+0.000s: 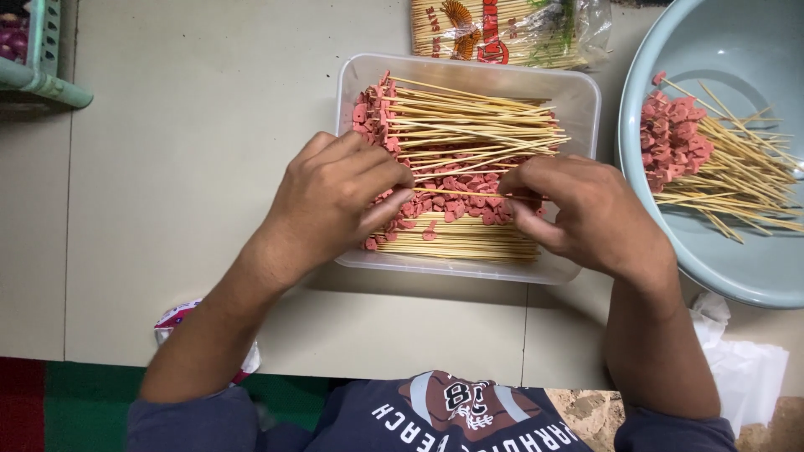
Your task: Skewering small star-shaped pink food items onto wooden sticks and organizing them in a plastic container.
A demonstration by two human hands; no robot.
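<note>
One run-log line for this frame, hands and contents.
left hand: pinching pink piece on skewer | right hand: gripping skewer | clear tub: loaded skewers, loose pieces | blue basin: more loaded skewers

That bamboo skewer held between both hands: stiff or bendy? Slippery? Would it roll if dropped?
The bamboo skewer looks thin and straight between the left hand and right hand, so probably stiff but snappable if bent. Dry wood likely grips well. Being round, it may roll, though the pink sausage pieces in the clear plastic tub would likely stop it.
</note>
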